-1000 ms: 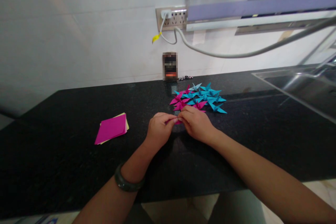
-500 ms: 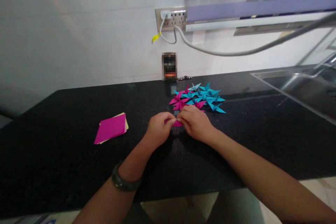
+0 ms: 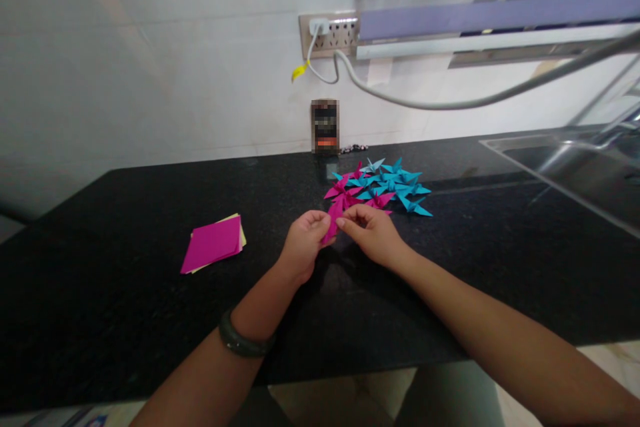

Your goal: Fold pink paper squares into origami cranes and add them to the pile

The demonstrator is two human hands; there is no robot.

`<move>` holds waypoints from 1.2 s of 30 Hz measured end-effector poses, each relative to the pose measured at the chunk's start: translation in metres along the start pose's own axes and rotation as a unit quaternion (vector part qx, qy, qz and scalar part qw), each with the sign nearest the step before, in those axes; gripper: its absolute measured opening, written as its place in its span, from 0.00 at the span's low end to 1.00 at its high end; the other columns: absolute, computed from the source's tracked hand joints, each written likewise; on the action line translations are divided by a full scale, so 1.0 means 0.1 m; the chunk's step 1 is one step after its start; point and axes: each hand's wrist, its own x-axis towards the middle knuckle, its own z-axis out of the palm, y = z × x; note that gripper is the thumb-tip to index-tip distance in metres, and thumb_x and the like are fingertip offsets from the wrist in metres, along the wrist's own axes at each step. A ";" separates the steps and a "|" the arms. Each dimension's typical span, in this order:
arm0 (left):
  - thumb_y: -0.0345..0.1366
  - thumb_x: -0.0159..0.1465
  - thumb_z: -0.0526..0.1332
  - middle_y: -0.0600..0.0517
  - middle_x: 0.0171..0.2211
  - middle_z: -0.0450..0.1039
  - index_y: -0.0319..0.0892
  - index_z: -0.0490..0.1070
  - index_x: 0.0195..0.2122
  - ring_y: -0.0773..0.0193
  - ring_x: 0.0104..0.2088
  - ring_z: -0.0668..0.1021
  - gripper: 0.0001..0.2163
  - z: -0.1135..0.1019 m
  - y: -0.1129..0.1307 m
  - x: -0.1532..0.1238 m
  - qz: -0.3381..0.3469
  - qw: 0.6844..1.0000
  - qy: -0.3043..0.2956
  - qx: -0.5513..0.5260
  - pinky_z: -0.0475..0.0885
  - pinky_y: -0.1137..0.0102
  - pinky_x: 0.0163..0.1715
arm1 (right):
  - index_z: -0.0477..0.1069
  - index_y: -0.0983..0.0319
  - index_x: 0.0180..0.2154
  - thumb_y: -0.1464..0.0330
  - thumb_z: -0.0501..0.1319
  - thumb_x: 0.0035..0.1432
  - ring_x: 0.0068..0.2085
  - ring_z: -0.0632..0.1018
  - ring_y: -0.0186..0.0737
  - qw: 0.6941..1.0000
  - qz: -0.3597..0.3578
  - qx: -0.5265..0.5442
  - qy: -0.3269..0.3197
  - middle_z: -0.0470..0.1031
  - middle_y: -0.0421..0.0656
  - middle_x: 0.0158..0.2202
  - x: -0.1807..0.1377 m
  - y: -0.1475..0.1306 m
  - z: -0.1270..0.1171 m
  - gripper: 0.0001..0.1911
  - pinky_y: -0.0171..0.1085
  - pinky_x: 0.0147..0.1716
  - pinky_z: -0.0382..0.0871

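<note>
Between my hands is a folded piece of magenta origami paper (image 3: 332,221), narrow and held upright at a slant. My left hand (image 3: 306,240) pinches it from the left, thumb against its face. My right hand (image 3: 373,230) grips its right edge between thumb and fingers. Just beyond my fingers lies a cluster of folded paper cranes, with magenta cranes (image 3: 343,188) on the near left and blue cranes (image 3: 400,183) on the right. One pale blue crane (image 3: 373,165) sits at the back. A stack of square paper (image 3: 213,243), magenta on top with yellow beneath, rests left of my hands.
The black countertop (image 3: 125,320) meets a pale wall. A pixelated dark box-like item (image 3: 325,127) stands against that wall beside a beaded string (image 3: 354,148). A sink (image 3: 590,180) is at the right. Above are a power outlet (image 3: 330,35) and a grey hose (image 3: 450,105).
The magenta paper has turned from lying level to standing upright at a slant. My left hand has rotated, and the right fingers have opened out somewhat around its edge.
</note>
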 end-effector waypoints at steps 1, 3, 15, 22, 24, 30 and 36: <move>0.36 0.48 0.65 0.57 0.20 0.67 0.38 0.67 0.26 0.74 0.21 0.70 0.09 0.00 -0.01 0.00 0.008 1.000 -0.002 0.018 0.68 0.75 0.26 | 0.66 0.63 0.24 0.65 0.58 0.50 0.22 0.66 0.31 1.000 -0.001 0.003 0.010 0.66 0.37 0.20 0.00 0.01 0.00 0.08 0.32 0.23 0.60; 0.36 0.47 0.66 0.57 0.20 0.68 0.38 0.68 0.26 0.74 0.21 0.70 0.10 -0.02 -0.04 0.01 0.023 0.998 -0.010 0.049 0.67 0.76 0.25 | 0.67 0.63 0.26 0.65 0.58 0.49 0.22 0.66 0.31 0.999 0.005 0.011 0.033 0.67 0.38 0.21 0.01 0.03 0.00 0.07 0.32 0.22 0.60; 0.34 0.43 0.68 0.53 0.22 0.74 0.37 0.73 0.28 0.71 0.23 0.73 0.11 -0.01 -0.06 0.01 0.074 0.996 0.010 0.053 0.68 0.74 0.27 | 0.66 0.63 0.29 0.68 0.62 0.44 0.20 0.66 0.29 0.992 0.071 0.100 0.040 0.67 0.37 0.22 0.02 0.03 0.01 0.08 0.30 0.17 0.60; 0.34 0.43 0.68 0.53 0.20 0.74 0.36 0.73 0.26 0.69 0.22 0.74 0.10 -0.01 -0.07 0.02 0.089 0.993 0.022 0.072 0.69 0.73 0.26 | 0.67 0.63 0.25 0.68 0.61 0.46 0.22 0.67 0.30 0.999 0.020 0.021 0.039 0.68 0.37 0.21 0.02 0.05 -0.01 0.05 0.31 0.20 0.62; 0.34 0.43 0.68 0.53 0.21 0.74 0.36 0.73 0.26 0.69 0.22 0.74 0.09 -0.01 -0.07 0.02 0.092 0.992 0.024 0.081 0.69 0.73 0.26 | 0.67 0.63 0.26 0.69 0.60 0.47 0.23 0.69 0.31 0.999 -0.005 -0.010 0.050 0.69 0.38 0.22 0.01 0.04 -0.01 0.03 0.32 0.23 0.63; 0.33 0.45 0.66 0.53 0.20 0.74 0.37 0.72 0.26 0.69 0.22 0.74 0.08 0.01 -0.06 0.01 0.099 0.990 0.026 0.094 0.69 0.74 0.26 | 0.68 0.63 0.26 0.70 0.59 0.49 0.26 0.71 0.32 0.994 -0.047 -0.074 0.068 0.70 0.39 0.24 -0.01 0.04 -0.01 0.02 0.32 0.25 0.64; 0.33 0.44 0.66 0.54 0.19 0.73 0.37 0.71 0.24 0.70 0.20 0.73 0.07 0.02 -0.05 0.01 0.086 0.990 0.039 0.102 0.68 0.75 0.23 | 0.70 0.63 0.26 0.71 0.60 0.49 0.27 0.71 0.33 0.989 -0.087 -0.104 0.056 0.71 0.40 0.25 -0.02 0.03 -0.02 0.02 0.32 0.26 0.64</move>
